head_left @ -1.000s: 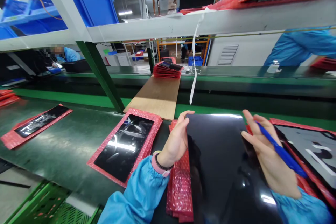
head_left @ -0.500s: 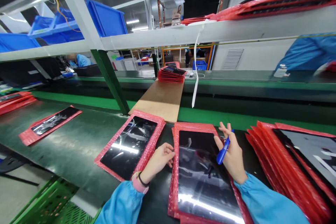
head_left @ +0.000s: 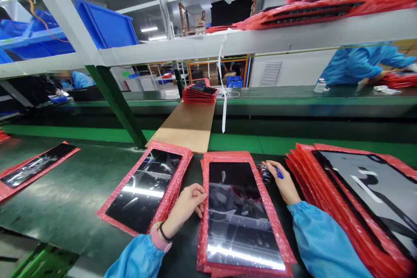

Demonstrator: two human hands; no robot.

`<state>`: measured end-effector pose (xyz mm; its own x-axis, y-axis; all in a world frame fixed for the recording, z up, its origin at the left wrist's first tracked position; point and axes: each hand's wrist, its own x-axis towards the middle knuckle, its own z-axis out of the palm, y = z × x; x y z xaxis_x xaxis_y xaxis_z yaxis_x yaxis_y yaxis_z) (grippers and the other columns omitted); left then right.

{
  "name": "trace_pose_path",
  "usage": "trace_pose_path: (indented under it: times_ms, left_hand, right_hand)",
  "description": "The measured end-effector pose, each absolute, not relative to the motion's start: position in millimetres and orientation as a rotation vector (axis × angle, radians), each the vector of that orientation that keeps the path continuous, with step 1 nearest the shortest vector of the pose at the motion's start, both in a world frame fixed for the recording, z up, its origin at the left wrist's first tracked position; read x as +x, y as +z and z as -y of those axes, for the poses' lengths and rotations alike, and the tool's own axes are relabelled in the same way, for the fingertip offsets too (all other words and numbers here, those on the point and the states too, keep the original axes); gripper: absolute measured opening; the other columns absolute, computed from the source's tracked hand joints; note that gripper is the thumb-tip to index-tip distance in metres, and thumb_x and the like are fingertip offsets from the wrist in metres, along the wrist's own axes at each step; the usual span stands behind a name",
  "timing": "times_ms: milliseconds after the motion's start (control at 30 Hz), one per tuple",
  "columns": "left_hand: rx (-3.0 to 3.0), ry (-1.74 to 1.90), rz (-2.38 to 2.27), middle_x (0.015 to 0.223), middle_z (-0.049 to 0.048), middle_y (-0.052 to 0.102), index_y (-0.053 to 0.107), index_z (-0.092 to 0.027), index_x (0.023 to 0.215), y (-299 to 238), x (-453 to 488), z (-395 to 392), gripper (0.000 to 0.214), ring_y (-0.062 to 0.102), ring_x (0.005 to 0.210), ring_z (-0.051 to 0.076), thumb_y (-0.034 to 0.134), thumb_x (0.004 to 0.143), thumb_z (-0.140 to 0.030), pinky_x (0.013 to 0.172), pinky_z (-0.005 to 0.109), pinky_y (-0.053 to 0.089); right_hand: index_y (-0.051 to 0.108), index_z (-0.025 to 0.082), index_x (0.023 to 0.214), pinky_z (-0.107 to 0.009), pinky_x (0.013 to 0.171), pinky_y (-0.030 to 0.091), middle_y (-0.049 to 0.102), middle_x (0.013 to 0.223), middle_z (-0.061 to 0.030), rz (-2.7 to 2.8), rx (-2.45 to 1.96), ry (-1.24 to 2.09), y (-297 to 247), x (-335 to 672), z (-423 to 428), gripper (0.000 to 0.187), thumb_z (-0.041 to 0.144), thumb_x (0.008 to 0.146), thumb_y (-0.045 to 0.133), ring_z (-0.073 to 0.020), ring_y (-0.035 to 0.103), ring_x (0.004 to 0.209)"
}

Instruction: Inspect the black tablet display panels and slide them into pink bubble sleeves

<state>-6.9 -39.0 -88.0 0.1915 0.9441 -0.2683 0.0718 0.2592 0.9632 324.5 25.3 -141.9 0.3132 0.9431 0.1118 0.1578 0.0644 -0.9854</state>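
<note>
My right hand [head_left: 284,182] has a blue pen [head_left: 279,173] tucked in its fingers. Its fingertips reach a small, dark, shiny item [head_left: 264,173] whose kind I cannot make out, lying beside the middle stack. On top of that stack a black glass screen panel [head_left: 241,213] lies face up on pink bubble wrap [head_left: 272,226]. My left hand [head_left: 189,202], loosely curled with fingers apart, is at the stack's left edge; whether it touches the wrap I cannot tell. Left of it, another black screen panel [head_left: 145,191] rests on pink bubble-wrap sheets.
At right stands a stack of red bubble-wrapped panels [head_left: 312,191]. A narrower panel [head_left: 39,165] lies at far left. A wooden board [head_left: 185,126] leads to a red pile [head_left: 198,92] across the bench. A co-worker's blue sleeve [head_left: 352,65] shows behind. Overhead runs a white shelf beam [head_left: 182,47].
My right hand has moved off the middle panel to its upper right, reaching the small shiny item with the pen still held. My left hand has come closer to the stack's edge. The view shifted.
</note>
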Motion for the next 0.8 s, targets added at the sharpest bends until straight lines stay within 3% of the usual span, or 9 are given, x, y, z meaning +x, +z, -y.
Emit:
trace_pose_path:
  times_ms: [167, 433, 567, 700, 800]
  left_hand:
    - [1.091, 0.741, -1.221, 0.052, -0.0023, 0.056, 0.053, -0.015, 0.071, -85.1, -7.1, 43.2, 0.045, 0.056, 0.045, 0.012, 0.073, 0.061, -0.054, 0.045, 0.025, 0.048]
    - [1.09, 0.778, -1.193, 0.052, -0.0048, 0.049, 0.055, -0.016, 0.06, -67.5, -3.0, 47.0, 0.03, 0.044, 0.046, 0.008, 0.075, 0.064, -0.038, 0.038, 0.019, 0.031]
    - [1.048, 0.978, -1.129, 0.061, -0.0055, 0.048, 0.051, -0.017, 0.059, -50.7, 1.3, 47.1, 0.026, 0.047, 0.058, 0.008, 0.07, 0.069, -0.031, 0.054, 0.018, 0.039]
    - [0.955, 1.028, -1.085, 0.068, -0.0004, 0.06, 0.057, -0.017, 0.07, -45.4, 3.1, 41.2, 0.021, 0.058, 0.071, 0.016, 0.06, 0.075, -0.037, 0.069, 0.027, 0.046]
    - [0.928, 1.008, -1.095, 0.073, 0.0028, 0.066, 0.063, -0.015, 0.077, -49.8, 3.7, 32.6, 0.02, 0.063, 0.078, 0.02, 0.068, 0.069, -0.032, 0.075, 0.03, 0.047]
  right_hand:
    - [0.059, 0.016, 0.111, -0.037, 0.076, 0.054, 0.062, 0.109, -0.0066, 1.1, -1.411, 0.889, -143.5, 327.3, -32.3, 0.026, 0.032, 0.09, 0.057, -0.0176, 0.063, 0.09]
    - [0.058, 0.017, 0.114, -0.04, 0.081, 0.053, 0.061, 0.114, -0.0074, 1.104, -1.408, 0.779, -152.5, 321.5, -27.8, 0.029, 0.033, 0.09, 0.056, -0.0196, 0.062, 0.096]
    - [0.058, 0.016, 0.114, -0.041, 0.082, 0.052, 0.061, 0.114, -0.0076, 1.116, -1.392, 0.71, -153.7, 321.3, -23.7, 0.029, 0.034, 0.09, 0.056, -0.0198, 0.062, 0.096]
    - [0.058, 0.016, 0.113, -0.04, 0.081, 0.052, 0.061, 0.113, -0.0071, 1.112, -1.43, 0.645, -156.7, 323.8, -24.0, 0.029, 0.033, 0.09, 0.056, -0.0196, 0.062, 0.095]
    - [0.059, 0.016, 0.112, -0.04, 0.081, 0.053, 0.061, 0.112, -0.0069, 1.115, -1.444, 0.608, -159.1, 323.4, -24.1, 0.028, 0.033, 0.09, 0.056, -0.0194, 0.062, 0.095]
